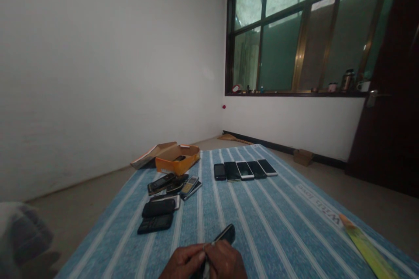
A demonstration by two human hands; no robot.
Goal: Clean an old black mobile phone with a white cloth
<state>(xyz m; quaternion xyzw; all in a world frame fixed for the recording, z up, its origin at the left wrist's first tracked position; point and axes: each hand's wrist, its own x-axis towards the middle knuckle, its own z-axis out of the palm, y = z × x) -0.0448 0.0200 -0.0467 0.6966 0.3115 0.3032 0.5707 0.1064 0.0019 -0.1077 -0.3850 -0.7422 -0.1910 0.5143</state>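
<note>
Both hands are together at the near edge of the table. My right hand [227, 262] is closed around a dark mobile phone [229, 233], whose rounded end sticks out above the knuckles. Against it presses my left hand [187, 262], fingers closed on the phone's lower part. A small pale bit shows between the hands; I cannot make out what it is. To the left lies a loose pile of old phones, among them a black keypad phone [155, 223], a black rounded one [159, 208] and a yellowish-grey keypad phone [189, 186].
A blue striped cloth [262, 226] covers the table. An open orange box [178, 165] with a dark item inside stands at the far left. Several phones [245, 170] lie in a row at the far middle. A yellow-green flat item [366, 244] lies at right.
</note>
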